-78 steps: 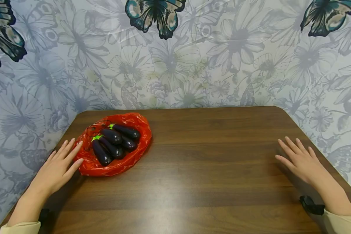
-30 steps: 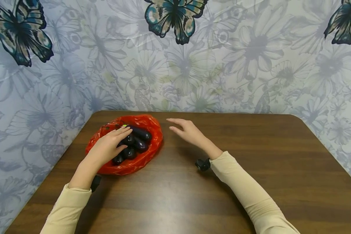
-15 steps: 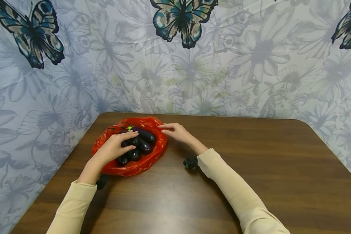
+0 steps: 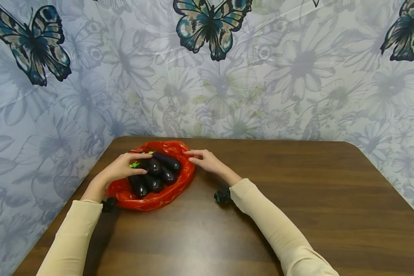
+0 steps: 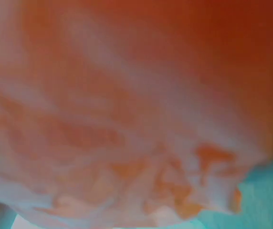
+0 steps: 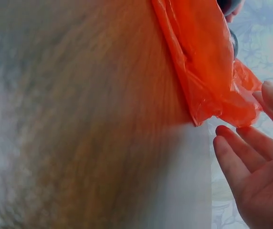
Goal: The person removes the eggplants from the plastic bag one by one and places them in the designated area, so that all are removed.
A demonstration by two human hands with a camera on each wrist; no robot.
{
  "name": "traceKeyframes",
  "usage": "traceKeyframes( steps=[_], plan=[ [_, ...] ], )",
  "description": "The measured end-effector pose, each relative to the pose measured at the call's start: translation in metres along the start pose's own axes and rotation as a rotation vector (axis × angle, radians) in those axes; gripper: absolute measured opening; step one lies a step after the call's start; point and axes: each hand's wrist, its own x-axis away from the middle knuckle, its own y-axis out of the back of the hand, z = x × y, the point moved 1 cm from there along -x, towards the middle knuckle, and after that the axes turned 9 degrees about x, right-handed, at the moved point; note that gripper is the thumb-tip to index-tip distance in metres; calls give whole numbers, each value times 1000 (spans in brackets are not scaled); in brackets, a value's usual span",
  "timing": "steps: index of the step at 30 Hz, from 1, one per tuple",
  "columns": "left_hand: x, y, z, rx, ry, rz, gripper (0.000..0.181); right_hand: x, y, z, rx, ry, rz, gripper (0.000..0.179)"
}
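Several dark purple eggplants (image 4: 154, 183) with green caps lie in a red plastic bag (image 4: 155, 204), its rim rolled down, at the left of the table. My left hand (image 4: 118, 167) reaches over the bag's left side, straight fingers and thumb spread apart beside a green eggplant cap. At the bag's right rim is my right hand (image 4: 207, 160). In the right wrist view its fingers (image 6: 233, 160) are extended and apart, with fingertips right at the edge of the bag (image 6: 205, 62). Blurred red plastic (image 5: 127, 95) fills most of the left wrist view.
The brown wooden table (image 4: 279, 207) has rounded far corners and stands close to a wall (image 4: 279, 84) with flower and butterfly patterns. Dark wrist cameras (image 4: 222, 196) sit under both wrists, low over the tabletop.
Both hands have come in from the table's sides to the bag. In the last half second my left hand has drawn back slightly left, uncovering a cap; the right has stayed at the rim.
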Motion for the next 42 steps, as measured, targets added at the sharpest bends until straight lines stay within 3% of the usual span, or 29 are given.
traceKeyframes(
  steps=[3,8,14,23,31,36,42],
  plan=[
    [0,4,10,-9,10,15,57,0,-4,-3,18,7,-33,30],
    [-2,3,15,1,8,29,57,-4,-8,-7,49,-32,-154,22],
    [-6,1,13,19,-22,15,55,-9,-10,-9,-41,-115,-254,15],
    [-4,1,22,71,-33,26,54,-9,-19,-14,-259,-186,-255,15],
    [-9,-2,23,151,-91,59,50,-8,-22,-18,-358,-204,-279,16],
    [-12,-5,20,125,-116,33,48,-3,-17,-9,-385,-189,-265,17],
    [-15,-7,16,49,-135,-3,49,-6,-21,-15,-402,-204,-289,16]
  ],
)
